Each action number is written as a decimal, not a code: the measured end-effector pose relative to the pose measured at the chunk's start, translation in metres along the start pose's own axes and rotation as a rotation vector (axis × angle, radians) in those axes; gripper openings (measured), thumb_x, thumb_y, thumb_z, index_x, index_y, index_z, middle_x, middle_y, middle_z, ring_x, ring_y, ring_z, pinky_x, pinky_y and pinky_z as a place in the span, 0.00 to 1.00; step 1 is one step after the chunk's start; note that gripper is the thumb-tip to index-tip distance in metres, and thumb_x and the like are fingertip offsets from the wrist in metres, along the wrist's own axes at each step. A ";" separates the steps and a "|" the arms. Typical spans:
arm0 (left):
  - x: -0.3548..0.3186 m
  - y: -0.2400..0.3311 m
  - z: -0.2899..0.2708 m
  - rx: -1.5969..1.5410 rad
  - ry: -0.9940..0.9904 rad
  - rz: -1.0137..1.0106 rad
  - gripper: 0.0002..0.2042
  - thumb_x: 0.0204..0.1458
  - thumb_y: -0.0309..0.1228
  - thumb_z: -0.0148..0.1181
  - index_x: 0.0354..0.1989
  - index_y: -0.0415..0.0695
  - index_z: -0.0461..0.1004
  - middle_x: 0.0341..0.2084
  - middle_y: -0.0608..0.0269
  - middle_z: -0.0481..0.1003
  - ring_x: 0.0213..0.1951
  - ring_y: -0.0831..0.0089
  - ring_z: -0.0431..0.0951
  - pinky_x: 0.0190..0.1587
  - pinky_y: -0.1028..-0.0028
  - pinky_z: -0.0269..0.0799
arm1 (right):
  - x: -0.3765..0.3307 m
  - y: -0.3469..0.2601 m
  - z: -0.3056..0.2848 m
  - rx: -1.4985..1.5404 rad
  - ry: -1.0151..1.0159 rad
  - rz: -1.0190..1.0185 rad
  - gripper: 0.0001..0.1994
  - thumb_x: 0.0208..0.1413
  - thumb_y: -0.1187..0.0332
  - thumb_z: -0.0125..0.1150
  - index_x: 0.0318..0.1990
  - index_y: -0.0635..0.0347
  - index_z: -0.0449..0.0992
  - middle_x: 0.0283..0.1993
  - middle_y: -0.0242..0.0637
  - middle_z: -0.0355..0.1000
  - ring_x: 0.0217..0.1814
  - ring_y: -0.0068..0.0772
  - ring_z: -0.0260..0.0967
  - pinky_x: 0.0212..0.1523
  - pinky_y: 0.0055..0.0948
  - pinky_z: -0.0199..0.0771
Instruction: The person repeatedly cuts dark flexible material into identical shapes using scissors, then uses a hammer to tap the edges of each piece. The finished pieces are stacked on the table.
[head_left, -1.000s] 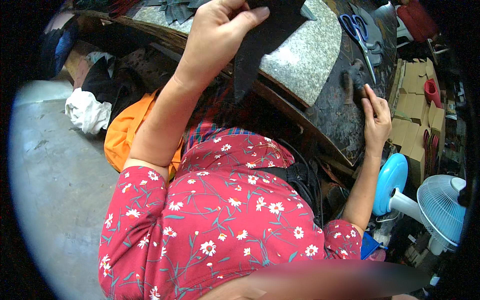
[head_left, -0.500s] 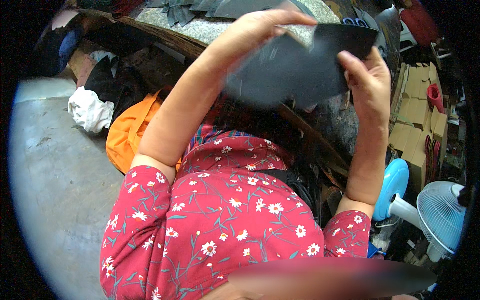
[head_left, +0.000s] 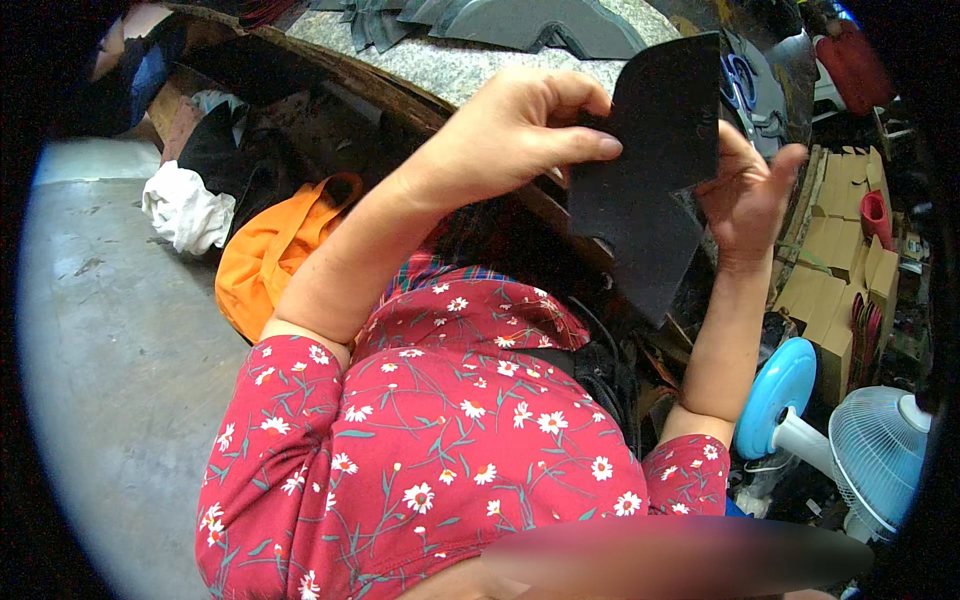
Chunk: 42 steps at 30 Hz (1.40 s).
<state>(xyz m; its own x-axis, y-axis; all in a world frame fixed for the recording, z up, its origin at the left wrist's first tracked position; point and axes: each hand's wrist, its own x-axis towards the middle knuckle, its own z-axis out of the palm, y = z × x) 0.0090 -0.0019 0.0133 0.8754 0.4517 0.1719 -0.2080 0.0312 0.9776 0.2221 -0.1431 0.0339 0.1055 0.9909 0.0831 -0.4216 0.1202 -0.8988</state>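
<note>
A thin, flexible black cut-out piece hangs upright in front of me, with one rounded edge and a V-shaped notch; I cannot tell its exact material. My left hand pinches its left edge between thumb and fingers. At its right edge is my right hand, thumb stretched away and the fingers partly hidden behind the piece. Similar dark curved pieces lie overlapping on a speckled stone slab beyond my hands. Blue-handled scissors rest right of the slab.
An orange bag and a white cloth sit to my left, beside the grey floor. Cardboard boxes stand at the right, with a blue and white fan nearer me. A wooden edge borders the slab.
The black piece has swung from lying across both hands to hanging upright. My left hand has come lower and nearer; my right thumb has let go of the piece.
</note>
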 end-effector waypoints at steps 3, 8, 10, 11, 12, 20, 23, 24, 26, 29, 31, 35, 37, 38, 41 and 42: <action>-0.001 -0.005 0.007 0.041 0.001 -0.128 0.10 0.56 0.25 0.63 0.46 0.38 0.74 0.34 0.69 0.78 0.35 0.83 0.77 0.40 0.80 0.74 | -0.003 0.008 0.008 -0.481 0.055 0.246 0.16 0.56 0.66 0.68 0.48 0.67 0.78 0.44 0.35 0.79 0.43 0.23 0.76 0.41 0.27 0.77; -0.001 -0.014 0.013 0.078 0.154 -0.005 0.11 0.59 0.25 0.60 0.48 0.39 0.69 0.33 0.66 0.77 0.34 0.80 0.77 0.37 0.79 0.74 | -0.005 0.013 0.013 -0.331 0.247 0.207 0.13 0.57 0.67 0.67 0.44 0.66 0.79 0.39 0.36 0.80 0.35 0.25 0.78 0.38 0.26 0.78; -0.002 -0.016 0.013 0.276 0.235 0.171 0.10 0.57 0.24 0.61 0.47 0.38 0.74 0.33 0.63 0.77 0.34 0.78 0.77 0.37 0.78 0.75 | -0.003 0.011 0.012 -0.339 0.283 0.177 0.12 0.56 0.67 0.67 0.44 0.65 0.79 0.38 0.36 0.80 0.34 0.24 0.78 0.38 0.25 0.79; -0.002 -0.016 0.013 0.449 0.246 0.282 0.10 0.57 0.24 0.61 0.46 0.38 0.75 0.34 0.63 0.77 0.33 0.77 0.78 0.37 0.77 0.75 | -0.002 0.011 0.011 -0.391 0.342 0.225 0.12 0.56 0.67 0.67 0.43 0.65 0.79 0.38 0.36 0.80 0.34 0.24 0.77 0.37 0.25 0.79; -0.002 -0.016 0.013 0.622 0.257 0.392 0.10 0.56 0.23 0.62 0.46 0.39 0.76 0.34 0.62 0.77 0.33 0.76 0.78 0.37 0.77 0.75 | -0.001 0.010 0.010 -0.392 0.343 0.236 0.12 0.56 0.68 0.67 0.43 0.65 0.79 0.37 0.36 0.80 0.33 0.24 0.77 0.37 0.25 0.79; -0.002 -0.013 0.008 0.747 0.158 0.374 0.08 0.53 0.24 0.63 0.41 0.39 0.81 0.33 0.58 0.78 0.33 0.71 0.79 0.37 0.75 0.74 | -0.002 0.014 0.010 -0.407 0.319 0.238 0.11 0.55 0.68 0.68 0.42 0.65 0.79 0.36 0.36 0.80 0.31 0.24 0.77 0.34 0.25 0.79; -0.003 -0.010 0.007 0.714 0.129 0.310 0.07 0.54 0.24 0.63 0.40 0.38 0.81 0.32 0.58 0.78 0.33 0.71 0.79 0.37 0.75 0.74 | -0.003 0.012 0.011 -0.426 0.293 0.232 0.11 0.55 0.68 0.68 0.42 0.65 0.79 0.36 0.35 0.80 0.31 0.24 0.77 0.34 0.25 0.79; -0.004 -0.009 0.007 0.692 0.126 0.292 0.07 0.53 0.24 0.63 0.40 0.38 0.81 0.31 0.58 0.78 0.33 0.72 0.79 0.37 0.75 0.74 | -0.003 0.012 0.011 -0.440 0.281 0.230 0.11 0.55 0.68 0.68 0.42 0.65 0.79 0.36 0.36 0.80 0.32 0.24 0.77 0.34 0.25 0.79; -0.005 -0.007 0.008 0.686 0.120 0.273 0.07 0.53 0.24 0.63 0.39 0.37 0.81 0.31 0.58 0.78 0.32 0.72 0.79 0.37 0.76 0.74 | -0.004 0.012 0.013 -0.474 0.259 0.221 0.11 0.55 0.68 0.68 0.42 0.66 0.79 0.36 0.36 0.80 0.32 0.24 0.77 0.34 0.25 0.79; -0.005 -0.005 0.008 0.711 0.112 0.261 0.06 0.53 0.24 0.63 0.38 0.37 0.80 0.30 0.59 0.79 0.32 0.73 0.79 0.36 0.76 0.73 | -0.005 0.012 0.013 -0.512 0.218 0.196 0.12 0.55 0.67 0.68 0.42 0.66 0.79 0.36 0.36 0.80 0.32 0.24 0.77 0.35 0.24 0.79; -0.005 -0.005 0.008 0.702 0.114 0.244 0.06 0.52 0.24 0.63 0.37 0.36 0.80 0.30 0.60 0.78 0.32 0.75 0.78 0.36 0.76 0.73 | -0.006 0.012 0.012 -0.457 0.146 0.153 0.12 0.56 0.67 0.68 0.42 0.66 0.79 0.36 0.36 0.80 0.33 0.23 0.77 0.35 0.25 0.79; -0.007 -0.005 0.006 0.556 0.067 0.187 0.04 0.52 0.24 0.62 0.33 0.35 0.78 0.28 0.63 0.77 0.32 0.78 0.76 0.36 0.77 0.72 | -0.008 0.009 0.008 -0.453 0.106 0.219 0.14 0.56 0.66 0.68 0.44 0.66 0.78 0.38 0.34 0.79 0.37 0.22 0.77 0.39 0.25 0.78; -0.007 -0.005 0.004 0.540 0.034 0.208 0.04 0.51 0.23 0.62 0.32 0.35 0.77 0.28 0.64 0.76 0.32 0.81 0.75 0.36 0.78 0.71 | -0.008 0.010 0.007 -0.305 0.098 0.198 0.14 0.56 0.65 0.67 0.46 0.66 0.78 0.39 0.34 0.79 0.38 0.23 0.76 0.41 0.26 0.77; -0.006 -0.005 0.004 0.517 0.028 0.176 0.04 0.51 0.23 0.62 0.33 0.36 0.77 0.28 0.64 0.76 0.32 0.78 0.76 0.36 0.77 0.71 | -0.008 0.011 0.007 -0.300 0.105 0.213 0.14 0.57 0.65 0.67 0.46 0.65 0.78 0.40 0.33 0.79 0.38 0.22 0.76 0.41 0.25 0.77; -0.004 -0.005 0.004 0.621 0.075 0.269 0.04 0.49 0.23 0.63 0.33 0.39 0.78 0.29 0.62 0.77 0.33 0.71 0.77 0.38 0.73 0.72 | -0.007 0.016 0.009 -0.308 0.122 0.231 0.13 0.56 0.66 0.68 0.45 0.62 0.78 0.39 0.31 0.78 0.36 0.20 0.75 0.38 0.23 0.75; -0.003 -0.005 0.005 0.771 0.142 0.382 0.04 0.48 0.23 0.63 0.33 0.40 0.78 0.29 0.61 0.77 0.34 0.67 0.78 0.39 0.72 0.73 | -0.007 0.017 0.010 -0.348 0.182 0.229 0.12 0.56 0.67 0.68 0.45 0.62 0.78 0.39 0.30 0.78 0.36 0.19 0.75 0.37 0.22 0.74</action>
<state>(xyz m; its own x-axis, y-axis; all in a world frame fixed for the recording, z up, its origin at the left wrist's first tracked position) 0.0096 -0.0075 0.0090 0.7327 0.4161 0.5385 -0.0787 -0.7342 0.6744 0.2049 -0.1471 0.0221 0.2142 0.9594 -0.1837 -0.1278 -0.1589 -0.9790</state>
